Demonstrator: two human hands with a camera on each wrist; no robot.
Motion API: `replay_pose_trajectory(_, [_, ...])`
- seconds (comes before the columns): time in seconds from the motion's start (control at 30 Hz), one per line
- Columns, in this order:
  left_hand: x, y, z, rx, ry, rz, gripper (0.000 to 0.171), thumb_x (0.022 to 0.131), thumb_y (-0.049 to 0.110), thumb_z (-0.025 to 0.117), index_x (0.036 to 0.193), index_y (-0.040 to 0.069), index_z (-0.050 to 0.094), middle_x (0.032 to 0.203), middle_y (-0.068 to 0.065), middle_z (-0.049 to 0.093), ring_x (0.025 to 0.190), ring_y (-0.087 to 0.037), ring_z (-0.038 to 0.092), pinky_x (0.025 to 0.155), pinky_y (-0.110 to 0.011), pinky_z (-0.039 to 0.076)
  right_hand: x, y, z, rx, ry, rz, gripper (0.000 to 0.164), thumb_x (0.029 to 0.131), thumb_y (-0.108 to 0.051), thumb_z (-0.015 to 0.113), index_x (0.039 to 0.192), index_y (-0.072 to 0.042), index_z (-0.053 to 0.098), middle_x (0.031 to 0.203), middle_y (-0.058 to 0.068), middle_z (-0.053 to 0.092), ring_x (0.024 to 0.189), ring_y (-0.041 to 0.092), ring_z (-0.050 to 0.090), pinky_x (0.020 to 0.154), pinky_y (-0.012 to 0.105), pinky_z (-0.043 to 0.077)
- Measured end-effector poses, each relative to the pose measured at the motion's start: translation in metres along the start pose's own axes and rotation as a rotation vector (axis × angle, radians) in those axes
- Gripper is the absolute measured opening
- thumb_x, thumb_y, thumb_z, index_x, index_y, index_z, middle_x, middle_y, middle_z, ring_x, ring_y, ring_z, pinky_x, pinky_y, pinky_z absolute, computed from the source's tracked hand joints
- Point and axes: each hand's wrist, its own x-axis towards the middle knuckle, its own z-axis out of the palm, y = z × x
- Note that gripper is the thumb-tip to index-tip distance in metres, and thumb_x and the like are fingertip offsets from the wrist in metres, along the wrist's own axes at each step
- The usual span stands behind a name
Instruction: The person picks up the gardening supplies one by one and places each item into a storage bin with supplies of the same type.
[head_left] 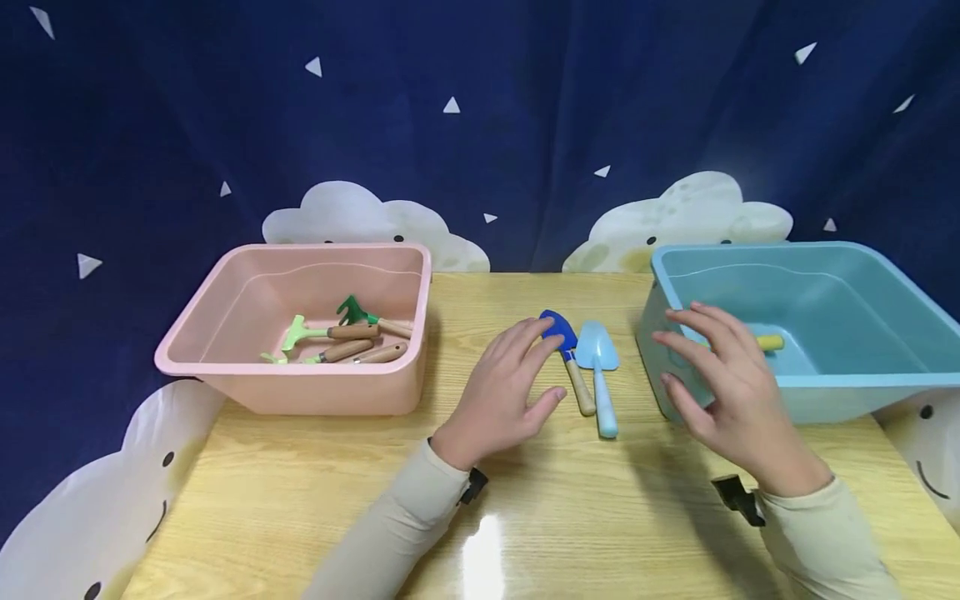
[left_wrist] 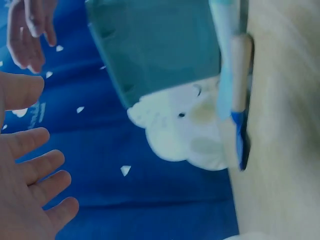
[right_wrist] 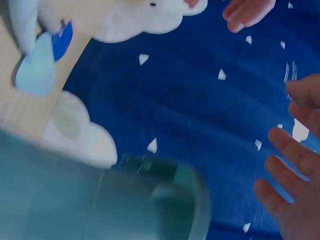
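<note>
Hovering over the wooden table [head_left: 300, 492], our left hand [head_left: 498, 396] has its grip wide and bare, the thumb well apart from the gently bent fingers. At two o'clock from it we have the blue trowel [head_left: 572, 367] lying on the wood, its blade pointing to eleven o'clock and its wooden handle to five. Beside it, at three o'clock from the same hand, lies the light-blue trowel [head_left: 599, 379], blade toward twelve; we cannot tell whether the two blades touch. In the head view our fingertips overlap the blue blade, but the left wrist view shows the hand apart from both trowels.

Our right hand [head_left: 727, 392], also wide and bare, hangs by the eight o'clock corner of the blue-green bin [head_left: 885, 381]; the trowels lie at nine o'clock from it. Inside that bin shows a yellow handle [head_left: 771, 342], its rest hidden behind our fingers.

Between nine and ten o'clock from our left hand sits the pink bin [head_left: 292, 367]. Toward its four o'clock side lie a light-green tool [head_left: 298, 333], a dark-green rake [head_left: 352, 312] and two more wooden handles [head_left: 348, 350]. At twelve o'clock hangs a dark-blue curtain [head_left: 525, 67].
</note>
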Motion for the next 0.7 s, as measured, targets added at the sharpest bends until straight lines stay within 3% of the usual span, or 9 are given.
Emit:
replay_pose_trajectory(0.33, [0.015, 0.021, 0.033, 0.062, -0.11, 0.039, 0.057, 0.092, 0.04, 0.062, 0.14, 0.011, 0.052, 0.151, -0.009, 0.046, 0.141, -0.025, 0.044, 0.119, -0.036, 0.033, -0.036, 0.028, -0.025, -0.029, 0.014, 0.136, 0.064, 0.092, -0.055, 0.056, 0.11, 0.005, 0.069, 0.127, 0.029, 0.06, 0.141, 0.033, 0.042, 0.12, 0.049, 0.023])
replay_pose_trajectory(0.7, [0.011, 0.026, 0.058, 0.087, -0.174, 0.061, 0.058, 0.089, 0.043, 0.066, 0.138, 0.014, 0.053, 0.148, -0.007, 0.049, 0.137, -0.022, 0.047, 0.114, -0.035, 0.039, -0.086, 0.067, -0.054, -0.252, 0.032, 0.323, 0.089, 0.085, -0.074, 0.053, 0.115, 0.009, 0.065, 0.127, 0.035, 0.056, 0.135, 0.05, 0.041, 0.119, 0.058, 0.021])
